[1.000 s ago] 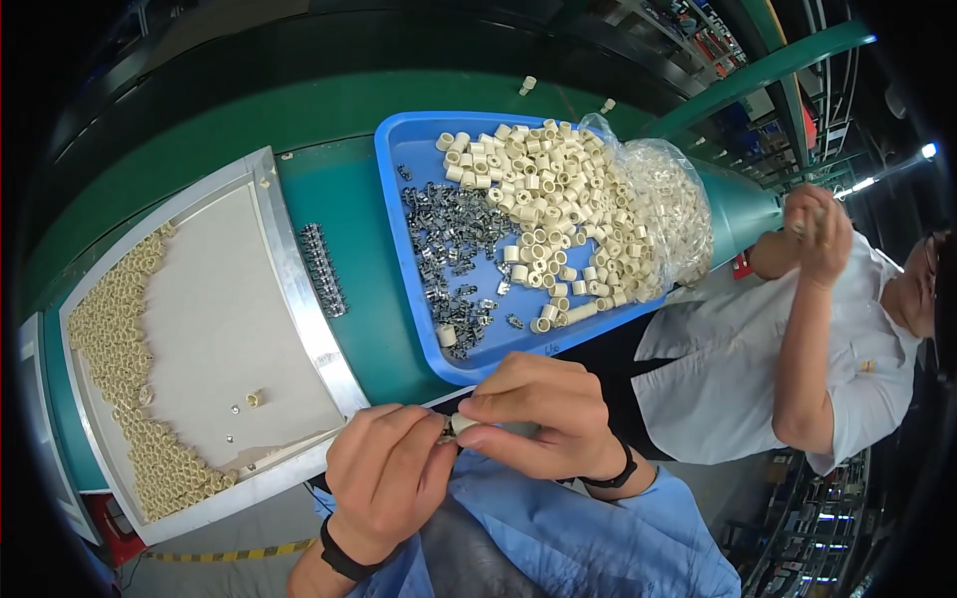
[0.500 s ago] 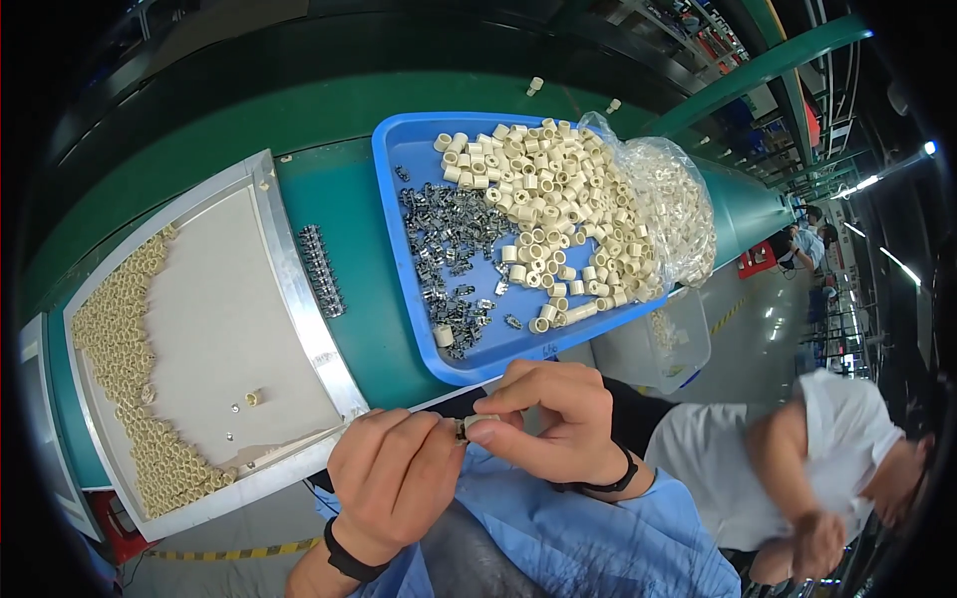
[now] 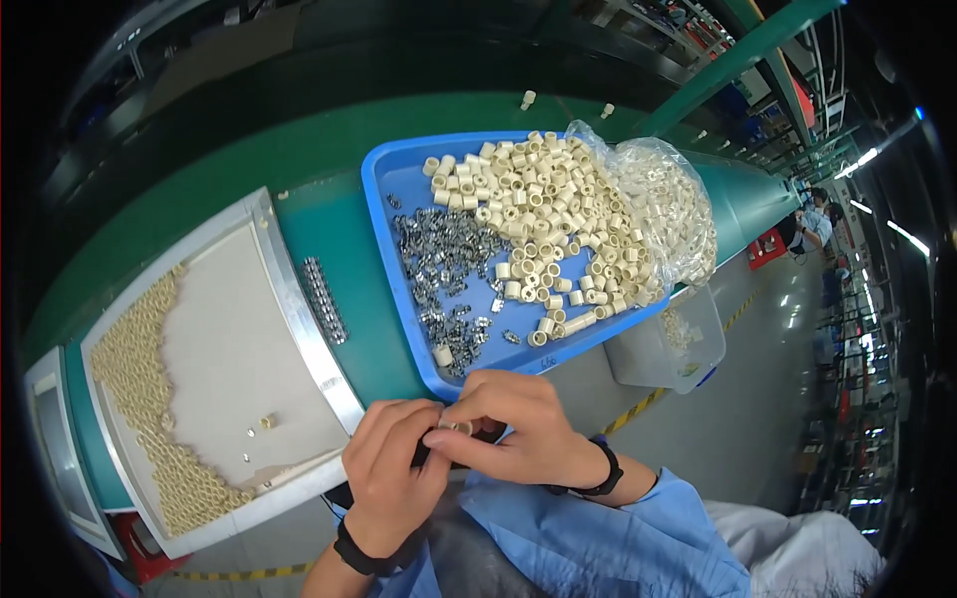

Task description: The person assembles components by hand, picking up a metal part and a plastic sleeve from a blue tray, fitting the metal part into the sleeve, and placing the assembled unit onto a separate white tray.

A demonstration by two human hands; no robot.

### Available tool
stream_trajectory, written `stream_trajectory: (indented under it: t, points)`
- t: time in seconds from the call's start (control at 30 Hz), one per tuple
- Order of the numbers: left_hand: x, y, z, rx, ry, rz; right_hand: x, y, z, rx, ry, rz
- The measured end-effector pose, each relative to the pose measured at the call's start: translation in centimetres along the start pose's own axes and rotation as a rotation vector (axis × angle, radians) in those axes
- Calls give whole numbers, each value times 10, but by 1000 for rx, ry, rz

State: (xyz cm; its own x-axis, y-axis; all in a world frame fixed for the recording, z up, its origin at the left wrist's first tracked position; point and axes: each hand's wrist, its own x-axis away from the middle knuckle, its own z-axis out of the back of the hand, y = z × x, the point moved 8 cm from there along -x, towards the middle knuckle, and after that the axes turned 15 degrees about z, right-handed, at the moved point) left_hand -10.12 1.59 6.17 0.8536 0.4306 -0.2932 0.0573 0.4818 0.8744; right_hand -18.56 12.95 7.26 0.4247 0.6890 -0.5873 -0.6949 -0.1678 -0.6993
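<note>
At the near edge of your blue plastic rectangular tray [image 3: 409, 177]: one short cream plastic cylinder [image 3: 456, 427], held up between your hands. Right hand [image 3: 505, 424]: grip clamped on the cylinder, thumb against forefinger. Left hand [image 3: 391, 466]: fingers curled just beside it; whether that grip is clamped on anything, you cannot tell. In the tray, unchanged since the earlier view: silver metal clips [image 3: 439, 249], cream plastic cylinders [image 3: 558, 189] in a heap. Altered at your right: the co-worker's upper body gone, white cloth [image 3: 797, 548] at the lower rim; translucent plastic bin [image 3: 648, 354] now more fully exposed.
</note>
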Motion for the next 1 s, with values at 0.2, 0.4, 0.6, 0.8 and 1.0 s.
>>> stream_trajectory:
  t: [0.2, 0.4, 0.6, 0.8, 1.0]
  points:
    - [-34, -13, -10, 67, -140, 256, -8, 20, 13, -56, 58, -84]
    - [-130, -17, -2, -24, -108, 256, 3, 48, 62, -172, 173, -167]
    - [-288, -29, -48, -39, -158, 199, 35, 72, 107, -19, 178, -249]
    - [-415, -109, -111, -225, -248, 208, 46, 81, 142, 94, 221, -318]
    - [-453, -185, -161, -393, -504, 240, 45, 94, 170, 210, 242, -358]
